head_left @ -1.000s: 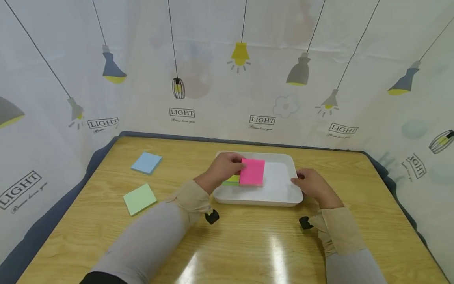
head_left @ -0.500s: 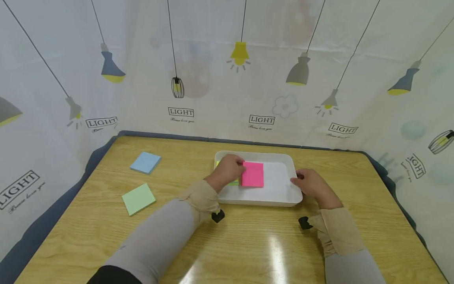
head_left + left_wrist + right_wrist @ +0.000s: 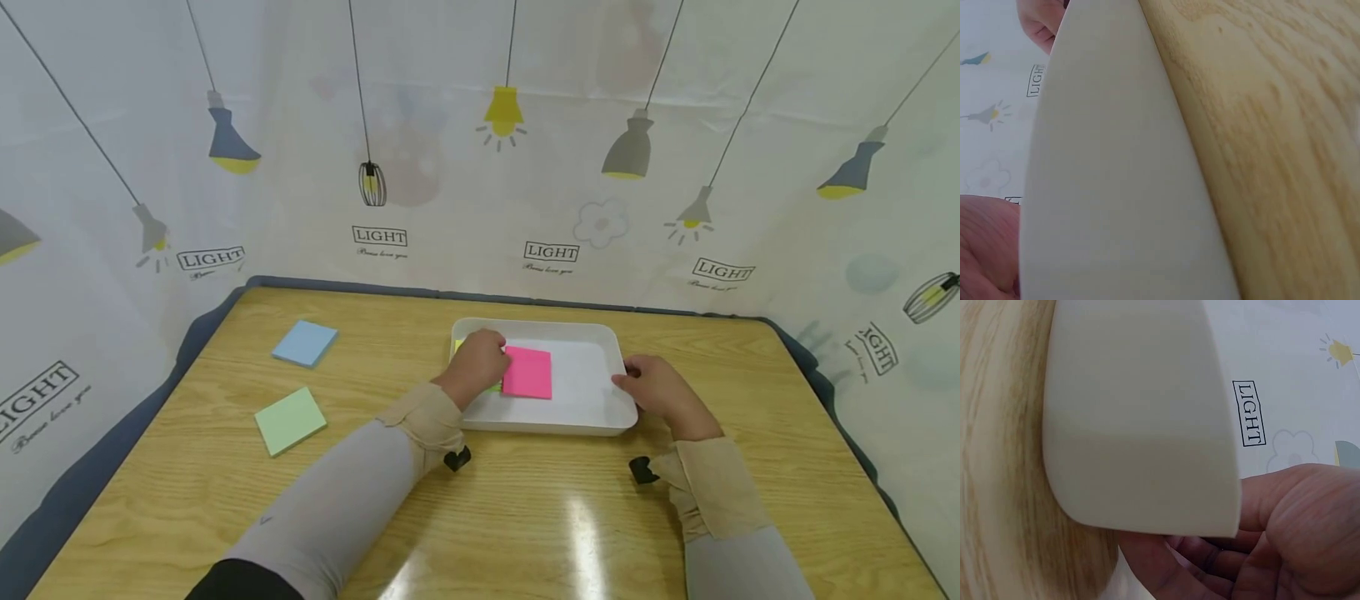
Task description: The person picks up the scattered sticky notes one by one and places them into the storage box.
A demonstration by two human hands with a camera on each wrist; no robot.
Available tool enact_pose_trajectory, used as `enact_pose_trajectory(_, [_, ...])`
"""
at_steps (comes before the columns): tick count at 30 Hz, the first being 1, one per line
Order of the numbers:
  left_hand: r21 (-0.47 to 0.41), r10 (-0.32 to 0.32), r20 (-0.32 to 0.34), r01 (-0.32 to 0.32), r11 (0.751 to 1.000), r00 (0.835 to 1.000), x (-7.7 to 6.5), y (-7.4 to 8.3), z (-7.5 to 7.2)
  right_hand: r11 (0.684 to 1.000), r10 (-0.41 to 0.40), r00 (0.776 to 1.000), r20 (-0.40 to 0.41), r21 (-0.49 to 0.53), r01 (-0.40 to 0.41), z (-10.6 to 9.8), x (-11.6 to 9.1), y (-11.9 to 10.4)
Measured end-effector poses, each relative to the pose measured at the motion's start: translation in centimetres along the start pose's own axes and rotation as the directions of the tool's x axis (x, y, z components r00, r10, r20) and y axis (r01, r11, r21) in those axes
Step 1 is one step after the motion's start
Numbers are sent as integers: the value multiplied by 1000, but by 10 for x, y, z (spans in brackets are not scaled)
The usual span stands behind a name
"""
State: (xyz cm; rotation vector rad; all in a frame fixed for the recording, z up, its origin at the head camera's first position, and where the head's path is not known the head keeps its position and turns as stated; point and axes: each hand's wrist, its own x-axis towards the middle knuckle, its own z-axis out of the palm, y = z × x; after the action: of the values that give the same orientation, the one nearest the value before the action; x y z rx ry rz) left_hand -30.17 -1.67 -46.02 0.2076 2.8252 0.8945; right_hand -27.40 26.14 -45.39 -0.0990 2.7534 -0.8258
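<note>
A pink sticky note pad (image 3: 527, 372) lies in the left half of a white tray (image 3: 581, 408). My left hand (image 3: 480, 362) reaches over the tray's front wall and pinches the pad's left edge, its thumb overlapping that edge. Yellow-green note paper (image 3: 458, 345) shows beside this hand, mostly hidden beneath it. At the tray's right end my right hand (image 3: 663, 393) grips the rim, thumb on top and fingers below, as the right wrist view shows with the hand (image 3: 1310, 531) around the corner. In the left wrist view the tray wall hides the left fingertips (image 3: 988, 250).
To the left on the wooden table (image 3: 555, 517) lie a blue sticky note pad (image 3: 304, 343) and a pale green one (image 3: 291, 421). Behind the table hangs a white curtain (image 3: 450, 275) printed with lamps, and it also closes off both sides.
The pink pad has come down and slightly left into the tray along with my left hand. My right hand has stayed on the tray's right end.
</note>
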Motion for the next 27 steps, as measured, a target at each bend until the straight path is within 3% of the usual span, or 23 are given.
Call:
enact_pose_trajectory(18, [-4,-17,27,17,1000,1000,-6,-3,-6,1000,-3,1000,4,-3,3,-1,-3,-6])
enact_pose_trajectory(27, [27,40,-15,-40,999,999,-13,-13,-20,1000,-4,1000,0,-17,4,-2,-3,-4])
